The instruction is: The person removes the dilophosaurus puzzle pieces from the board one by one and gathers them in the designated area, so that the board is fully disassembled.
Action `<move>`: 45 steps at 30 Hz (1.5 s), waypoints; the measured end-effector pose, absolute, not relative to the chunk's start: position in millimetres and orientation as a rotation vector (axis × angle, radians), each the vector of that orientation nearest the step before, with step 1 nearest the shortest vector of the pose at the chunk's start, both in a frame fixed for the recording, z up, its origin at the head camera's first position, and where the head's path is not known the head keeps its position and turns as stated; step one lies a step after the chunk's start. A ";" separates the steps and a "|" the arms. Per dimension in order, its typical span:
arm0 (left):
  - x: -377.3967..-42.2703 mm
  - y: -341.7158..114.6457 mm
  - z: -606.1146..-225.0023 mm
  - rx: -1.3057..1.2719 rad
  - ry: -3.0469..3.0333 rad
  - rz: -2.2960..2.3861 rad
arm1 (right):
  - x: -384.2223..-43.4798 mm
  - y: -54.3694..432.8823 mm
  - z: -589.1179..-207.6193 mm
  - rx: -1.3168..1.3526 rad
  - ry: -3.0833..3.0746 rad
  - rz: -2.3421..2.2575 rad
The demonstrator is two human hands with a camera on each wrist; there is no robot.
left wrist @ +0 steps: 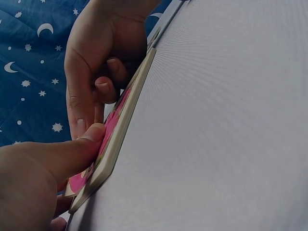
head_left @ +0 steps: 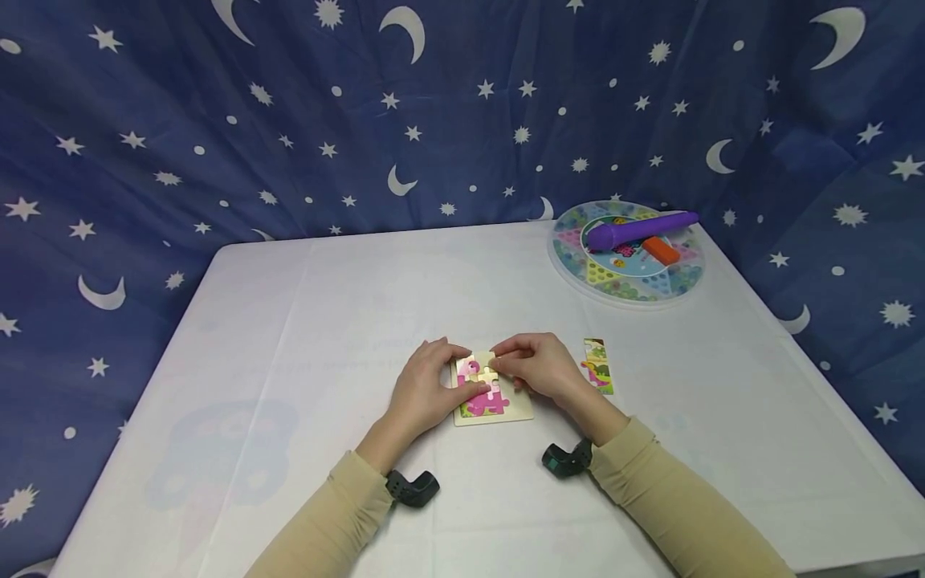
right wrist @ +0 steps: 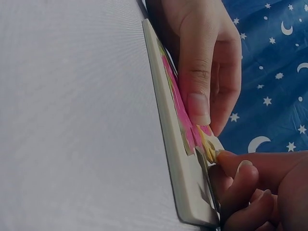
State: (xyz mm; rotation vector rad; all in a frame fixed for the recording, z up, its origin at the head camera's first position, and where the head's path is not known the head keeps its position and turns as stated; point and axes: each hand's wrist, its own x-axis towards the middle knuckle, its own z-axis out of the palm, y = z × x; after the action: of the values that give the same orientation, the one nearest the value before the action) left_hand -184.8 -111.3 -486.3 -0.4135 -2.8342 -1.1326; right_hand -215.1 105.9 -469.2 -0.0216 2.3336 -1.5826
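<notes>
A small wooden puzzle board (head_left: pixel 516 411) lies on the table, with joined pink and cream puzzle pieces (head_left: pixel 486 403) covering its left part. My left hand (head_left: pixel 426 385) holds the board at its left side, the thumb pressing on the pieces and the other fingers around the edge. From the right, my right hand (head_left: pixel 538 365) pinches a yellowish puzzle piece (right wrist: pixel 209 148) between thumb and forefinger, at the upper edge of the joined pieces. The fingertips partly hide that piece. In the left wrist view, the pink pieces (left wrist: pixel 111 120) show under the left thumb.
Right of the right hand lie more puzzle pieces (head_left: pixel 598 373), green and pink. At the back right stands a round, colourful game board (head_left: pixel 578 277), bearing a purple stick-like object (head_left: pixel 639 230) and an orange block (head_left: pixel 661 250). A star-patterned curtain (head_left: pixel 448 96) hangs behind the white table (head_left: pixel 361 297).
</notes>
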 end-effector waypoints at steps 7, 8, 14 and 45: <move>-183.5 -111.4 -484.9 -0.399 -2.837 -1.133 | -214.0 104.9 -468.2 -0.005 2.300 -1.628; -183.4 -111.2 -484.6 -0.397 -2.839 -1.132 | -213.6 104.8 -467.6 0.000 2.298 -1.631; -184.1 -110.5 -483.2 -0.406 -2.845 -1.119 | -212.9 105.8 -466.3 0.008 2.263 -1.704; -182.3 -110.9 -485.7 -0.400 -2.860 -1.109 | -227.1 213.1 -441.0 0.265 2.654 -1.192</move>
State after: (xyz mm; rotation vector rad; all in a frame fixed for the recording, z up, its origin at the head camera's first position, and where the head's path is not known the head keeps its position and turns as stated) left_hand -182.3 -110.9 -485.7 -0.3997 -2.8600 -1.1085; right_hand -227.1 213.1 -441.0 0.2647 2.6536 -1.1921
